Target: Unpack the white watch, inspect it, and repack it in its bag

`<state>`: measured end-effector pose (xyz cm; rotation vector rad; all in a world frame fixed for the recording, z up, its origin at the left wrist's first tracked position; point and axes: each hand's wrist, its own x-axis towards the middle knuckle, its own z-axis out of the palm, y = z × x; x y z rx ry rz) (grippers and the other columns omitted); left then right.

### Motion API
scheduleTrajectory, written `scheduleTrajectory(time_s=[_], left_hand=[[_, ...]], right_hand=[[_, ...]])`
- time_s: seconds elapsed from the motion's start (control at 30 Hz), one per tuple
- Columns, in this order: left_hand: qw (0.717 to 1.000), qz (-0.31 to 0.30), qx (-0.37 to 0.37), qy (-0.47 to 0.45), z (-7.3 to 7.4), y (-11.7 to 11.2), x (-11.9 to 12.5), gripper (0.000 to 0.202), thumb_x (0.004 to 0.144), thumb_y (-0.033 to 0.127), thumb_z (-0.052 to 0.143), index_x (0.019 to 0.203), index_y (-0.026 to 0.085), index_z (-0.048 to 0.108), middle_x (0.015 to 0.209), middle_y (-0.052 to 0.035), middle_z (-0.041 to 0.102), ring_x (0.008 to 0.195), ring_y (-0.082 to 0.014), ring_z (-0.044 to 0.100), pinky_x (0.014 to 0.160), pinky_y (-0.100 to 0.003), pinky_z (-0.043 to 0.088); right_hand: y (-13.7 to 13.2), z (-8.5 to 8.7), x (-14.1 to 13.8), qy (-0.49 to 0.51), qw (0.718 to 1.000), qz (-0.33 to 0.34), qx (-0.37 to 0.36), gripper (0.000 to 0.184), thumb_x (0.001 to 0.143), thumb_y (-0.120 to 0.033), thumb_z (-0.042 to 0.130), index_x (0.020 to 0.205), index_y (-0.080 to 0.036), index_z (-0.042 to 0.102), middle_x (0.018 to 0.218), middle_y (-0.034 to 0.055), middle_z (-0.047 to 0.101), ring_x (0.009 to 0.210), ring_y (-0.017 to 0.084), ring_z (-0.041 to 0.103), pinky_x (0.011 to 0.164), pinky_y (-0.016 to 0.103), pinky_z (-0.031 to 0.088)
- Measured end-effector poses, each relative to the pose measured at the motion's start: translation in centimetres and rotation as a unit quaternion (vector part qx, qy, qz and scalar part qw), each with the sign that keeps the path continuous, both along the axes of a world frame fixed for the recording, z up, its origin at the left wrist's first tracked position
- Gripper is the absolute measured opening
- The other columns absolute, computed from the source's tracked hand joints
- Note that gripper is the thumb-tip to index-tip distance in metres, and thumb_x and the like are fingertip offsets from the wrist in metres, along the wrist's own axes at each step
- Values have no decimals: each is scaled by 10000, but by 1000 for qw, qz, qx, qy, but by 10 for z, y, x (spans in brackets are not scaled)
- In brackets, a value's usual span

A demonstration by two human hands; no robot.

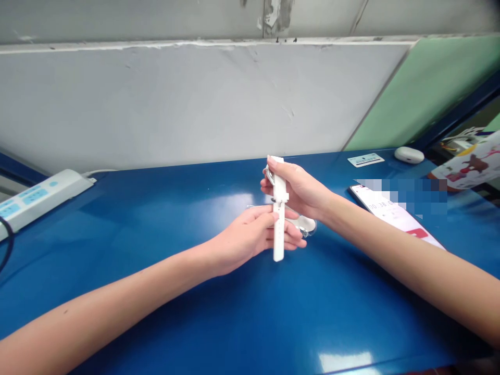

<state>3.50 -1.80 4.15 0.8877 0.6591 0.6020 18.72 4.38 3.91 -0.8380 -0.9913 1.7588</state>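
Observation:
A white watch strap (278, 234) hangs upright between my hands above the blue table. It has a row of small holes in its lower length and a metal buckle near its middle. My right hand (297, 182) is closed on the upper end, thumb at the top, with a curved silver piece beside the fingers. Lower down, my left hand (258, 232) pinches the strap between thumb and fingers, just under the buckle. Behind the left fingers shows a pale, silver-rimmed object (307, 225), partly hidden; I cannot tell its kind.
A phone (398, 213) showing a timer lies to the right, under my right forearm. Beyond it are a card (365, 160), a white earbud case (409, 154) and a printed bag (469, 164). A power strip (42, 198) lies at left. The wall (195, 104) borders the blue table (156, 328).

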Motion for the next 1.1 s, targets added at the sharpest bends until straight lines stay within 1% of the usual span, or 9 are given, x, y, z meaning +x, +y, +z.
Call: scheduleTrajectory(time_s=[0.07,0.13,0.27,0.4,0.53,0.63,0.9,1.0,1.1], left_hand=[[1000,4,9,19,-1,0,-1,136,911,254,632,943,124,658,791,-59,689,791,-224,715,847,-411,527],[999,3,18,35,-3,1,-2,132,906,252,637,967,135,646,785,-43,680,719,-203,705,776,-382,530],[999,-10,24,34,-6,1,-3,225,949,337,610,915,122,667,853,-90,713,758,-213,718,770,-365,542],[999,-33,23,20,-8,0,-3,285,960,377,621,1060,120,692,957,-130,749,899,-251,731,879,-419,545],[998,-47,42,1,-9,-1,-3,337,961,396,624,1095,98,707,1114,-180,728,1077,-298,693,987,-461,510],[998,-52,36,-9,-10,-3,-3,346,957,402,629,1100,97,706,1136,-192,722,1098,-311,685,992,-478,507],[997,-63,1,-46,-12,-1,-6,311,955,370,637,1071,90,710,1121,-201,731,1077,-311,699,1000,-489,499],[998,-56,13,-30,-12,-2,-6,321,959,384,631,1076,94,707,1113,-197,736,1061,-308,707,992,-487,512],[998,-52,33,-7,-12,-3,-5,349,967,412,613,1081,96,706,1101,-197,740,1041,-307,715,980,-486,525]], right_hand=[[-2,1,-1,-1,1000,21,-2,300,827,-476,739,742,-189,713,782,21,692,775,137,646,821,272,537],[-4,3,-1,0,997,73,-4,337,868,-509,676,827,-182,748,951,67,742,868,174,671,909,323,533],[-7,7,3,27,984,177,7,306,937,-426,603,1018,-171,753,1222,103,717,1107,228,665,1037,371,488],[-6,7,6,71,973,221,-5,298,1005,-281,479,1125,-136,710,1270,115,699,1168,224,657,1058,368,480],[-6,9,6,109,966,233,-35,363,1041,-237,358,1169,-97,668,1304,146,674,1169,207,662,1057,347,482],[-6,10,4,116,965,232,-42,369,1045,-222,334,1194,-89,644,1331,159,653,1177,199,658,1062,335,478],[-6,7,3,130,965,222,-52,340,1040,-211,353,1242,-100,602,1290,142,675,1151,195,670,1053,341,485],[-4,5,5,147,959,235,-67,312,1024,-182,388,1229,-125,616,1096,77,744,958,166,732,889,294,574],[-3,6,7,150,956,234,-90,299,1002,-152,412,1200,-153,637,901,14,746,748,118,724,689,224,585]])
